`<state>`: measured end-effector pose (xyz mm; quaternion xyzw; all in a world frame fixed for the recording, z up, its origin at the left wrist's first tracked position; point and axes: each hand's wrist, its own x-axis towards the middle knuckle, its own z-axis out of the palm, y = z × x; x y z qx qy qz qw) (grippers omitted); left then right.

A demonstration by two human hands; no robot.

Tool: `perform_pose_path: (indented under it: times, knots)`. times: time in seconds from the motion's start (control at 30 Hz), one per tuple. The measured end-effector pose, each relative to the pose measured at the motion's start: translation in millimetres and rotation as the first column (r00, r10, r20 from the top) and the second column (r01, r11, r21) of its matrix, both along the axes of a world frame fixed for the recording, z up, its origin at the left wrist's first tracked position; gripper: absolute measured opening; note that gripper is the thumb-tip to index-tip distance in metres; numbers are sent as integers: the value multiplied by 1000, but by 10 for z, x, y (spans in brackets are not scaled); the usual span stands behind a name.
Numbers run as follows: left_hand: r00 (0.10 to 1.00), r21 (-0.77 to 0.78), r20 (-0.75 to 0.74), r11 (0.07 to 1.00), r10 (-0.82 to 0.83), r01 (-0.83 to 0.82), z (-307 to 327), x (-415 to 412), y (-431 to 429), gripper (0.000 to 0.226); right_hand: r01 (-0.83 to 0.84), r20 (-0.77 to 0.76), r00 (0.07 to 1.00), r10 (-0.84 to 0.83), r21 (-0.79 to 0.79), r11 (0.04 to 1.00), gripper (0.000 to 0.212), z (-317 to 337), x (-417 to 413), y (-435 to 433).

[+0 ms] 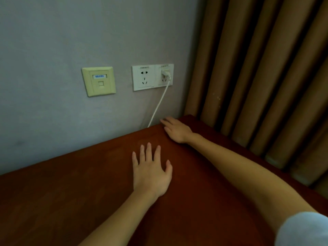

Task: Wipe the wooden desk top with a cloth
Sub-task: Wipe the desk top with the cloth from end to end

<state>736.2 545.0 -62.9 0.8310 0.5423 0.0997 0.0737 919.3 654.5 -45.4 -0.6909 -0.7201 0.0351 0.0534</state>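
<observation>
Nearest the camera, a pale sleeve (305,229) covers the upper right arm at the lower right corner. Left hand (151,172): flat on the desk top (62,201), palm down, fingers spread, gripping nothing. Right hand (175,129): stretched to the far corner of the desk, fingers loosely extended along the back edge where it meets the wall (53,41), also empty. No cloth is visible anywhere in view, so its whereabouts cannot be told; wiping appears not to be under way, and the step in hand is judged to be feeling or checking the bare surface. The next move calls for fetching a cloth and passing it across the wood, with care at the back edge, where a white cable (158,105) drops behind the desk.

Surface and room, left to right: dark reddish-brown wood, smooth, with faint dull patches near the left hand; grey wall bearing a cream data socket (98,81), then a white double power socket (152,77) with a plug (166,72) in its right half; brown pleated curtains (266,68) hanging close beside the desk's right edge.
</observation>
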Motion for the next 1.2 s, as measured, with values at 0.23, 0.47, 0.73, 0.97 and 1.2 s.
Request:
perform_pose_path:
  times: [0.23,0.47,0.73,0.97,1.2]
  knots:
    - [1000,-1,0,1000,-9,9,8,-11,-5,63,-22,-7,1000,22,-14,1000,48,-32,438,-586]
    - [1000,6,-8,1000,-4,4,12,-18,-4,63,405,-7,914,-405,-27,914,52,-46,860,-318]
    - [996,-2,57,998,66,-66,59,-5,-66,67,221,20,975,-222,52,974,50,25,-346,190]
    - [995,-9,95,1000,-1,2,46,-242,-207,57,-137,-37,990,136,-51,989,49,47,-1030,92]
    - [998,20,28,998,59,-59,32,-973,-181,55,143,-65,987,-147,-55,988,50,39,-44,-438]
